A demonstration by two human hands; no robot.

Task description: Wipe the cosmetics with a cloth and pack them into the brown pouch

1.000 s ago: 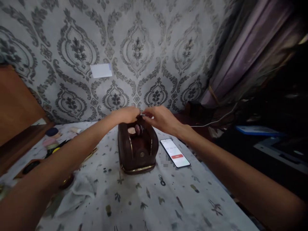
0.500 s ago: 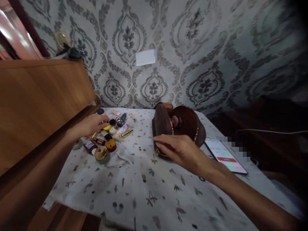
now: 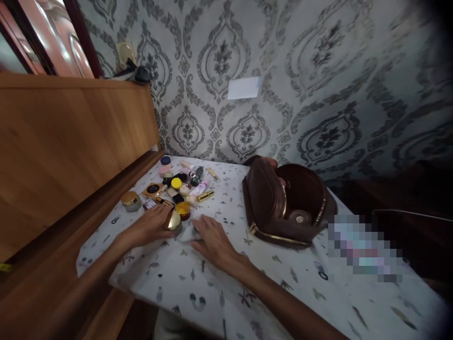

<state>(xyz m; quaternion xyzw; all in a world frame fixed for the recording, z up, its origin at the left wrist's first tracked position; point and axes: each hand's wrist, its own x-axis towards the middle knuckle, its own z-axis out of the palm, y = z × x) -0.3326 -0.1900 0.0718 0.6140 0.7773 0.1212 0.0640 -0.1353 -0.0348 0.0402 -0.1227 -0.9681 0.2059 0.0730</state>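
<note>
My left hand (image 3: 150, 226) is curled round a small jar with a shiny gold lid (image 3: 173, 220), which stands on the cloth-covered table (image 3: 198, 293). Close by, my right hand (image 3: 215, 243) rests with fingers stretched and thumb apart over a crumpled white cloth (image 3: 187, 234), partly hidden under it. An amber jar (image 3: 183, 209) sits just behind the gold lid. Beyond it lie a gold tube (image 3: 205, 196), a yellow-lidded pot (image 3: 176, 183), a compact (image 3: 153, 190) and several other cosmetics. Another gold-lidded jar (image 3: 131, 200) stands to the left.
A brown leather bag (image 3: 265, 198) with its zip undone stands at the right of the table. Farther right is a pixelated patch. A wooden cabinet (image 3: 78, 141) borders the left side, and a patterned wall (image 3: 219, 56) rises behind.
My right hand has left the bag and moved left to the white cloth. My left hand has come nearer, from the back cosmetics to the gold-lidded jar. The view has shifted left.
</note>
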